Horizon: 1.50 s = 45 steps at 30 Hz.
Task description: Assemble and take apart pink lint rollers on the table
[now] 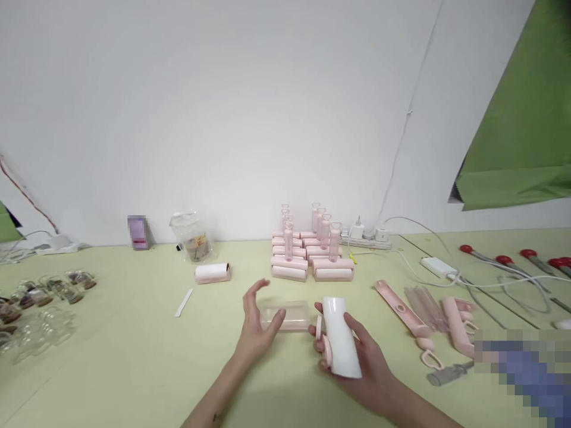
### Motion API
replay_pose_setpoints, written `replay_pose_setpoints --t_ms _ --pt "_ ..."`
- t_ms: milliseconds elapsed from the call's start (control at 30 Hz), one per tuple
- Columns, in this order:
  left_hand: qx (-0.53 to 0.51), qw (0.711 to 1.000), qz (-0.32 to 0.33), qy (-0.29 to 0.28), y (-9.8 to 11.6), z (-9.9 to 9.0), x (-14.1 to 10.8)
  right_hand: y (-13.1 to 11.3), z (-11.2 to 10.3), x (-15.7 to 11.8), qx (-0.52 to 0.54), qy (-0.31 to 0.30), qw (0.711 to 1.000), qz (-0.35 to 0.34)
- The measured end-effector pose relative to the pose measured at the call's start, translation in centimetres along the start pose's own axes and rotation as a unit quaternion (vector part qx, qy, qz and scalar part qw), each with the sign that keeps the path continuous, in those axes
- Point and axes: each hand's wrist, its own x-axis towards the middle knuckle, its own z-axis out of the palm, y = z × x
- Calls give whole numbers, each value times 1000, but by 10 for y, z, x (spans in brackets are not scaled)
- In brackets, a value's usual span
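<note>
My right hand is closed around a white roll, which tilts slightly. Pink round parts show between the roll and the fingers of that hand. To the left, my left hand has its fingers apart, with the thumb over the left part of a clear, pale-pink cover lying on the table. Behind both hands stand several pink lint rollers in two columns, their handles upright.
A white roll, a white strip and a plastic bag lie left. Loose pink parts, a screwdriver and cables are right. Clear plastic pieces are far left. A power strip sits by the wall.
</note>
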Motion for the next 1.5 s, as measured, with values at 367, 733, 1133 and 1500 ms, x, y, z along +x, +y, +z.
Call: replay_pose_setpoints --t_ms 367,733,1133,1500 --pt "-274 948 -135 -92 31 22 -14 18 6 -9 -139 20 989 38" --pt "-210 963 -118 -118 32 24 -16 28 1 -6 -233 54 969 64" --pt "-162 969 -80 -167 33 26 -23 31 2 -1 -244 77 964 64" --pt "-101 988 20 -118 34 11 -18 19 -1 5 -163 89 983 -8"
